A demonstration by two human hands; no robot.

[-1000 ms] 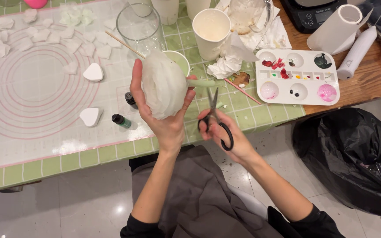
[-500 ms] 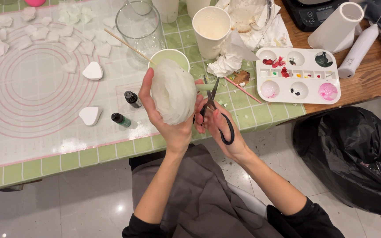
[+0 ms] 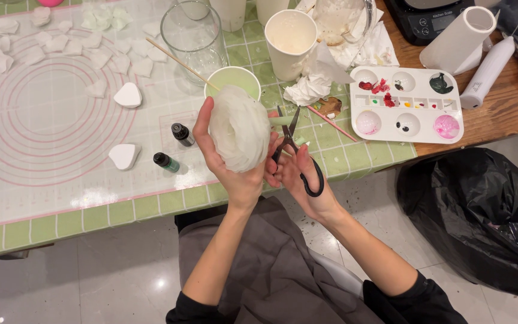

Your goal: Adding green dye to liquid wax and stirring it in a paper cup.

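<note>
My left hand (image 3: 226, 165) grips a white ruffled flower (image 3: 239, 127) made of thin layered petals, held upright over the table's front edge. A pale green stem (image 3: 283, 120) sticks out to its right. My right hand (image 3: 298, 174) holds black scissors (image 3: 300, 157), blades apart and pointing up at the stem. The two hands touch at the fingertips.
A clear mat with pink circles (image 3: 43, 114) holds several white petal pieces (image 3: 128, 95) and two small dark bottles (image 3: 166, 162). Behind the hands stand a green cup (image 3: 233, 78), a glass jar (image 3: 193, 36), a paper cup (image 3: 291, 42) and a paint palette (image 3: 406, 111). A black bag (image 3: 481, 216) lies on the floor.
The flower has turned so its open face looks up at me. The scissors have risen to the stem with their blades apart.
</note>
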